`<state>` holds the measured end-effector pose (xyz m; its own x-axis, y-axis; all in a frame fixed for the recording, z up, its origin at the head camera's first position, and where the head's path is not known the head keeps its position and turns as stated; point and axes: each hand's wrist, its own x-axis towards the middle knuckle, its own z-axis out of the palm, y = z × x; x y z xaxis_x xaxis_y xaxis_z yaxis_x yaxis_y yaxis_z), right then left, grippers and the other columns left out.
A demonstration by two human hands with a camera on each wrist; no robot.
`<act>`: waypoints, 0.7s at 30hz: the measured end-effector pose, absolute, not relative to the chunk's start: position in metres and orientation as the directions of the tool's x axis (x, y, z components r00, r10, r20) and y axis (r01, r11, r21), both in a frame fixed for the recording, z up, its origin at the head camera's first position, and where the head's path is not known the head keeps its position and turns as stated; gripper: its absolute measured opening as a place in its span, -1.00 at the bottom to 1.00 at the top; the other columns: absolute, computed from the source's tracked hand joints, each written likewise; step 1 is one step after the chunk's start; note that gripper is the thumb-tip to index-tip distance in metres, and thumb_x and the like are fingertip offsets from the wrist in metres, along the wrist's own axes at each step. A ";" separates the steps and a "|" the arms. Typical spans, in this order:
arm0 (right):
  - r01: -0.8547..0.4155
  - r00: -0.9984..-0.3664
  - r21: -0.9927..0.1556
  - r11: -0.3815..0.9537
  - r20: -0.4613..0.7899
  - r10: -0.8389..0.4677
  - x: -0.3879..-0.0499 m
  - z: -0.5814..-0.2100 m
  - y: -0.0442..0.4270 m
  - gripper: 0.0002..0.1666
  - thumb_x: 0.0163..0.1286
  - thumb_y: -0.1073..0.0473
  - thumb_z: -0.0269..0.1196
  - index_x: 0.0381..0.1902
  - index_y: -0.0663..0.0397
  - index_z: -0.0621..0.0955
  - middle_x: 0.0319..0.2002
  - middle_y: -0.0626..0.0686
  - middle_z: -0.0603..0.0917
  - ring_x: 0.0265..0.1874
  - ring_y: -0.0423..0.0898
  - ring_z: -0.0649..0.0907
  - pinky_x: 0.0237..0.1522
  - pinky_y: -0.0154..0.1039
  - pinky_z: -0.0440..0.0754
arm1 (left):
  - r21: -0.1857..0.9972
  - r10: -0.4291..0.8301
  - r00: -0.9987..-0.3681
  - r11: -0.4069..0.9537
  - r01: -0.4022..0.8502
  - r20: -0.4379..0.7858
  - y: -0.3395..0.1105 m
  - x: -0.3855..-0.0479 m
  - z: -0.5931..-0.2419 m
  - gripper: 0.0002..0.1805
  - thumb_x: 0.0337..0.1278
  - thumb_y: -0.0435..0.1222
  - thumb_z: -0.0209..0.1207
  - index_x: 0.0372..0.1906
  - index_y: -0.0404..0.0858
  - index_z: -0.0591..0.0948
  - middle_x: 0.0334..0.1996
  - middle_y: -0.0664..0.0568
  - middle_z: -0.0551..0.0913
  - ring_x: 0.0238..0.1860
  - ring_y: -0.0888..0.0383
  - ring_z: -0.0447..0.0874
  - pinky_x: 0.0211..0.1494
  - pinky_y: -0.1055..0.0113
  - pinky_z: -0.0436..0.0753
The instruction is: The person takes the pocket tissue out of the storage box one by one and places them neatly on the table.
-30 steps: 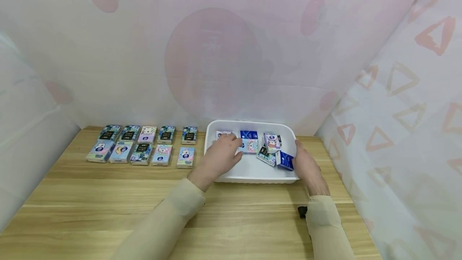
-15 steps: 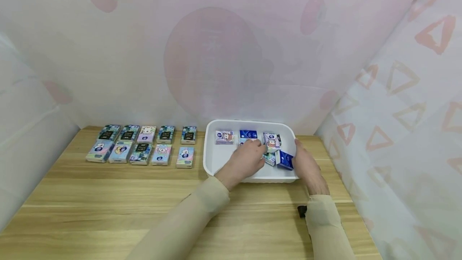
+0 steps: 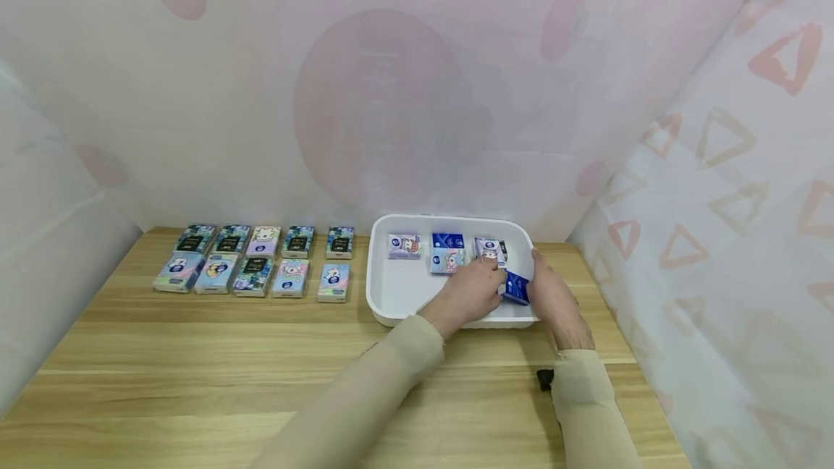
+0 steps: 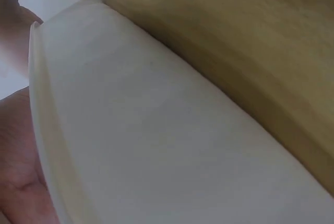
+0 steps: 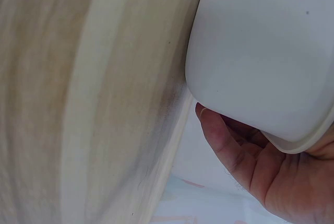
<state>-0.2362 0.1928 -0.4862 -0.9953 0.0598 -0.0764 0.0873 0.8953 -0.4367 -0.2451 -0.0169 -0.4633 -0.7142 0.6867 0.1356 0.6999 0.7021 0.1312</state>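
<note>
White tray wall in its grasp at three o'clock, the right hand steadies the container, a digit curled against the outside below the rim in the right wrist view. Over the near rim, from about six o'clock, the left hand reaches in; its fingertips lie at a purple pack at two o'clock, but whether they pinch it or merely touch it cannot be told. In the past second this hand has crossed from the tray's ten o'clock side, uncovering another purple pack there and a light-blue pack near the centre, while blocking sight of what lies under its palm. That suggests, as a judgement, that the sorting attention has shifted to the right-hand cluster, with the uncovered packs left lying in the tray. Around the hands, a tilted dark-blue pack sits at four o'clock, and a blue pack at twelve meets or overlaps the light-blue one. Farther out, towards nine o'clock on the worktop, ten packs stand in two unchanged rows, the nearest pair spaced apart from the others; a small black object lies at five o'clock, beside the right sleeve.
</note>
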 end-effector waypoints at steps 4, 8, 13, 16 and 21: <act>0.064 -0.998 -0.413 0.909 -0.050 0.047 -0.236 -0.486 0.193 -0.13 0.73 0.42 -0.03 0.89 0.43 0.04 0.53 0.65 0.59 0.36 0.53 0.78 0.36 0.49 0.81 | 0.125 0.699 -0.704 0.693 0.710 0.123 -0.008 -0.249 -0.469 -0.55 0.65 -0.13 0.44 0.46 -0.13 0.78 0.39 0.02 0.83 0.47 0.05 0.78 0.70 0.20 0.70; 0.059 -0.998 -0.411 0.910 -0.046 0.044 -0.236 -0.486 0.193 -0.11 0.71 0.43 -0.02 0.89 0.42 0.04 0.53 0.64 0.59 0.37 0.54 0.78 0.37 0.49 0.80 | 0.126 0.699 -0.709 0.698 0.705 0.095 -0.001 -0.252 -0.474 -0.50 0.68 -0.11 0.41 0.55 -0.10 0.74 0.56 0.01 0.75 0.63 0.02 0.69 0.85 0.14 0.56; 0.054 -0.998 -0.404 0.913 -0.042 0.040 -0.236 -0.485 0.192 -0.10 0.68 0.44 0.00 0.89 0.42 0.05 0.50 0.65 0.61 0.33 0.53 0.80 0.35 0.49 0.81 | 0.153 0.697 -0.712 0.696 0.701 0.090 0.008 -0.263 -0.490 -0.48 0.65 -0.06 0.44 0.53 -0.10 0.75 0.55 -0.01 0.76 0.57 0.01 0.74 0.79 0.10 0.63; 0.051 -0.999 -0.396 0.917 -0.039 0.038 -0.236 -0.485 0.192 -0.09 0.67 0.44 0.01 0.88 0.43 0.06 0.48 0.66 0.63 0.28 0.52 0.82 0.30 0.48 0.83 | 0.167 0.694 -0.716 0.698 0.696 0.081 0.011 -0.265 -0.491 -0.49 0.64 -0.07 0.45 0.51 -0.10 0.75 0.48 -0.01 0.79 0.48 0.03 0.78 0.72 0.13 0.69; 0.046 -0.999 -0.398 0.916 -0.035 0.035 -0.236 -0.486 0.193 -0.09 0.65 0.45 0.02 0.87 0.44 0.06 0.45 0.67 0.64 0.24 0.52 0.83 0.26 0.48 0.85 | 0.185 0.684 -0.727 0.709 0.680 0.053 0.011 -0.259 -0.480 -0.52 0.68 -0.15 0.44 0.52 -0.12 0.74 0.38 -0.02 0.83 0.38 0.06 0.84 0.58 0.21 0.79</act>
<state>-0.2365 0.1927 -0.4855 -0.9988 0.0347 -0.0355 0.0460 0.9164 -0.3977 -0.2592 0.0113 -0.4804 -0.7273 0.6843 0.0526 0.6805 0.7089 0.1852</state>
